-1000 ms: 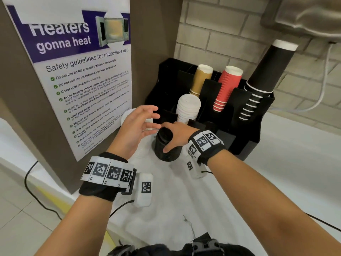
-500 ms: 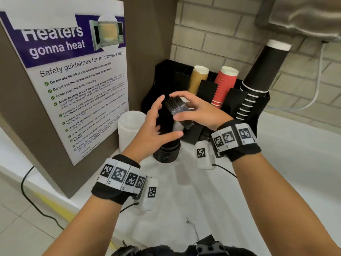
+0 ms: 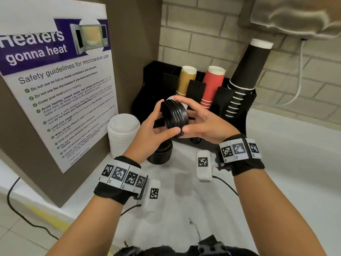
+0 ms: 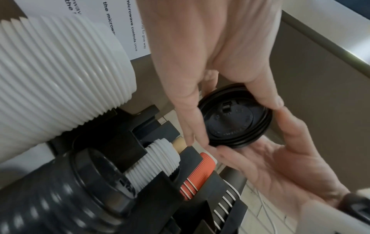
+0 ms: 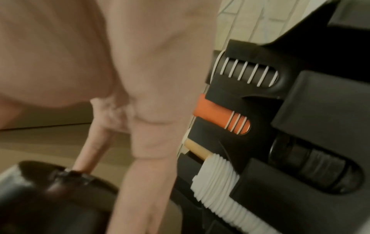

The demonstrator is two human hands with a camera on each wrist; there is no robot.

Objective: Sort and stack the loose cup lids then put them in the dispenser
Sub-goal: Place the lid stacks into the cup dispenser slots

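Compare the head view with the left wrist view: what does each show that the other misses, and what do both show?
Head view only: the microwave poster's heading, the wrist bands, the tall black cup stack.
Left wrist view only: the top face of the held black lids, with its sip tab.
Both: left hand and right hand holding the black lids, the white lid stack, and the red cups in the dispenser.

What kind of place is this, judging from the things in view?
Probably a workplace pantry or break room: a microwave safety poster on the wall, a black dispenser loaded with paper cups, and a stack of white lids on the counter.
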